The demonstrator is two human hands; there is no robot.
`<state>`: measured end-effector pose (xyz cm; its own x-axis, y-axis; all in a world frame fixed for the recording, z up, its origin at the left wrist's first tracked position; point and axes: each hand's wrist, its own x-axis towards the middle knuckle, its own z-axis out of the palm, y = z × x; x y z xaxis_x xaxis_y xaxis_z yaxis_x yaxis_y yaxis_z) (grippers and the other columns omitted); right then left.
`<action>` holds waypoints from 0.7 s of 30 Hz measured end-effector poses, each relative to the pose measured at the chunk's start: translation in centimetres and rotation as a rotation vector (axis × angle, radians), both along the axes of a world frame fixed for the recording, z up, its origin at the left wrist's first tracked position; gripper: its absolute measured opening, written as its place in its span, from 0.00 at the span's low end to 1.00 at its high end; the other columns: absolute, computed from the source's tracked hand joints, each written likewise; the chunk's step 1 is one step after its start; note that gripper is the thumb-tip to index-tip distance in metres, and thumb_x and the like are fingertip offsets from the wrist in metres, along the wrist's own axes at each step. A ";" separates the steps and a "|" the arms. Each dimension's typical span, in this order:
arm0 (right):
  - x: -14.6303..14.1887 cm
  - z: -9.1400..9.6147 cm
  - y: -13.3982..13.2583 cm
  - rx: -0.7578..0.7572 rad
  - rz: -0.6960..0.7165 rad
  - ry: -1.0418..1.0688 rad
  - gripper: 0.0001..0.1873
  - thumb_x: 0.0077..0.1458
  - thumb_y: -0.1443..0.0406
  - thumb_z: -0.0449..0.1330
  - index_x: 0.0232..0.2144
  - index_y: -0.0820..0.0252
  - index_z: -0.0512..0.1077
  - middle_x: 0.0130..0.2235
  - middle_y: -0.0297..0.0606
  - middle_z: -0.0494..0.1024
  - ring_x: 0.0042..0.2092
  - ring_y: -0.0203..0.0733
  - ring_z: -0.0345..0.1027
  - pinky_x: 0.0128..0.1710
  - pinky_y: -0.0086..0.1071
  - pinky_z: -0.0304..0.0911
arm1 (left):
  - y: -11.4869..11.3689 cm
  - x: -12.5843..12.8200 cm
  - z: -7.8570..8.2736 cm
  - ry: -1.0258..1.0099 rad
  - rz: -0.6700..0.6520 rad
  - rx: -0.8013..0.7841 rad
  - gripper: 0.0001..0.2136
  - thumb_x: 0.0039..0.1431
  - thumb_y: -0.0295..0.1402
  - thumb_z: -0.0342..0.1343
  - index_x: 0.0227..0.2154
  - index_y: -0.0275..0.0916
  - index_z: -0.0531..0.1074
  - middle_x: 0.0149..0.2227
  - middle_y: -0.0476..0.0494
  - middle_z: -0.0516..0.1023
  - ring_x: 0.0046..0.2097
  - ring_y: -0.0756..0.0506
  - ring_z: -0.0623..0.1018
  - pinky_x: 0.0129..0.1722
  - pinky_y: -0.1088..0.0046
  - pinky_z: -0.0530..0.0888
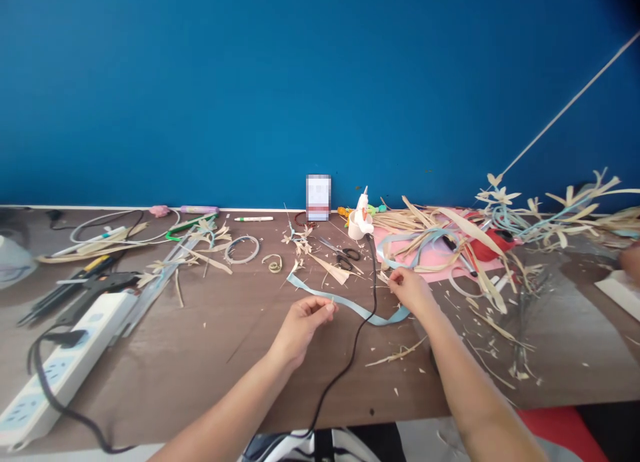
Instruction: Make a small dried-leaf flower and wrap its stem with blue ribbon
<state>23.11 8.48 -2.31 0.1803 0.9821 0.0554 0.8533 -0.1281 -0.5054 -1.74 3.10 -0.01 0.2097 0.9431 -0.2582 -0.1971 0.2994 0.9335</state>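
cluttered brown tabletop (225, 382) before a blue wall (200, 115)

black cord (345, 369) crosses the near edge. the left hand (300, 323) pinches a small pale piece (333, 303); the right hand (413, 291) has its fingertips drawn together, on what i cannot tell. light blue ribbon (353, 306) curves just beyond the left fingertips. farther back, scissors (349, 256) lie near a white glue gun (363, 207).

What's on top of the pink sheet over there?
Pale strips and blue ribbon lie across the pink sheet. They cover much of it, so whatever is beneath the pile cannot be seen.
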 end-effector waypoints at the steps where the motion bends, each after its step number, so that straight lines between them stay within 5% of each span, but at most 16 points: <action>1: 0.1 0.1 -0.2 0.014 -0.003 0.043 0.02 0.41 0.67 0.56 0.19 0.57 0.67 0.22 0.32 0.71 0.25 0.38 0.65 0.26 0.29 0.55 | 0.0 0.0 0.0 0.001 -0.002 0.004 0.09 0.45 0.36 0.59 0.24 0.34 0.73 0.25 0.47 0.73 0.27 0.52 0.67 0.32 0.76 0.64; 10: -2.3 2.6 -4.0 0.161 0.011 0.475 0.11 0.47 0.59 0.54 0.29 0.61 0.69 0.20 0.30 0.66 0.21 0.34 0.58 0.20 0.27 0.55 | 0.4 0.7 0.1 0.005 0.044 0.013 0.10 0.41 0.37 0.61 0.23 0.34 0.74 0.22 0.48 0.73 0.25 0.52 0.67 0.29 0.76 0.64; 15: -5.9 5.1 -5.5 -0.079 0.247 0.667 0.11 0.48 0.59 0.56 0.30 0.60 0.71 0.20 0.30 0.67 0.20 0.33 0.57 0.19 0.26 0.54 | 0.3 1.0 0.4 -0.036 0.057 0.039 0.10 0.40 0.37 0.62 0.24 0.35 0.75 0.24 0.47 0.75 0.28 0.51 0.70 0.32 0.75 0.66; 21: -8.5 5.6 -5.2 -0.257 0.255 0.783 0.08 0.46 0.62 0.57 0.27 0.61 0.70 0.16 0.28 0.66 0.20 0.32 0.60 0.18 0.26 0.57 | -0.2 0.5 0.9 -0.032 -0.016 0.107 0.08 0.41 0.35 0.62 0.23 0.35 0.75 0.31 0.44 0.78 0.36 0.46 0.74 0.39 0.71 0.67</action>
<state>14.59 3.23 3.25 -0.1543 0.9627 -0.2225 0.2897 -0.1712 -0.9417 -1.23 2.85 0.89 0.2310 0.9614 -0.1495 -0.2236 0.2019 0.9535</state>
